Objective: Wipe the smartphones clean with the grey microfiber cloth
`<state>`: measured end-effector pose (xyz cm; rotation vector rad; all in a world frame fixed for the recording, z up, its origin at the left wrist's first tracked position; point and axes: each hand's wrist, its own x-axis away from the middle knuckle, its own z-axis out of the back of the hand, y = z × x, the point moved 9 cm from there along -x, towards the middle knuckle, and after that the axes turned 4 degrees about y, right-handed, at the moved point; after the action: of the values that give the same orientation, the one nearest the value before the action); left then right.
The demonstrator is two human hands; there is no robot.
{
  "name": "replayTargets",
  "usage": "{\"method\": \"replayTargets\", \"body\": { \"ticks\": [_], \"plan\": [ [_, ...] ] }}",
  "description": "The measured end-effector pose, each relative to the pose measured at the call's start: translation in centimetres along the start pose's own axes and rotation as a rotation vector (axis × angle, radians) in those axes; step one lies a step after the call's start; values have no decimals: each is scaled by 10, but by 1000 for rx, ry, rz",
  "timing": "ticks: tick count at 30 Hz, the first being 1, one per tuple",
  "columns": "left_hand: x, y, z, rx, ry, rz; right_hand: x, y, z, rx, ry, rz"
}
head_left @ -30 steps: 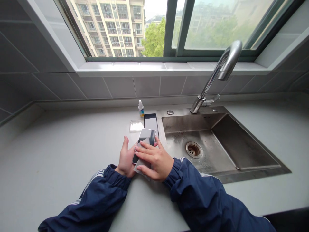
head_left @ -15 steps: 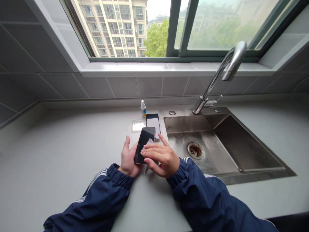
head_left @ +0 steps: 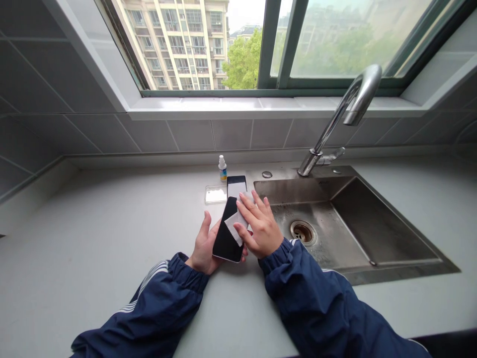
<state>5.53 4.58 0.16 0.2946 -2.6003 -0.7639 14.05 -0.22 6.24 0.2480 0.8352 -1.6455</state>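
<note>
A smartphone with a dark screen lies face up, tilted, in my left hand, whose fingers pass under it while the thumb stands off its left edge. Against the screen's right side, my right hand presses a pale cleaning cloth with a zigzag edge, its fingers laid over the cloth. Just beyond, a second phone-shaped device with a black top and a pale lower area rests on the counter, partly hidden by the held phone and my right hand.
A clear phone case and a small white-capped bottle sit on the pale counter behind my hands. To the right is a steel sink with a tall chrome tap. A window ledge runs along the back.
My right hand has moved up and right across the screen with the cloth, which now shows more of its surface. The phone and my left hand have shifted slightly right, and the phone has turned.
</note>
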Motion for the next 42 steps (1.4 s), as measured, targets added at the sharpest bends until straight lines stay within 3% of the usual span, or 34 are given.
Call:
{"method": "replayTargets", "body": {
  "ticks": [10,17,23,29,39,42],
  "plan": [
    [-5,1,9,94,105,-35,7,-10,-20,65,-148,54],
    [-4,9,14,158,204,-69,8,-17,-10,-53,-16,126],
    [-5,17,22,157,236,-168,11,-29,-18,-169,-98,211],
    [-2,15,26,154,260,-202,14,-47,-9,-270,-104,314],
    [-11,9,43,185,287,-91,17,-69,9,-368,-39,401],
    [-15,11,44,159,225,-101,19,-72,9,-384,-43,412]
  ]
}}
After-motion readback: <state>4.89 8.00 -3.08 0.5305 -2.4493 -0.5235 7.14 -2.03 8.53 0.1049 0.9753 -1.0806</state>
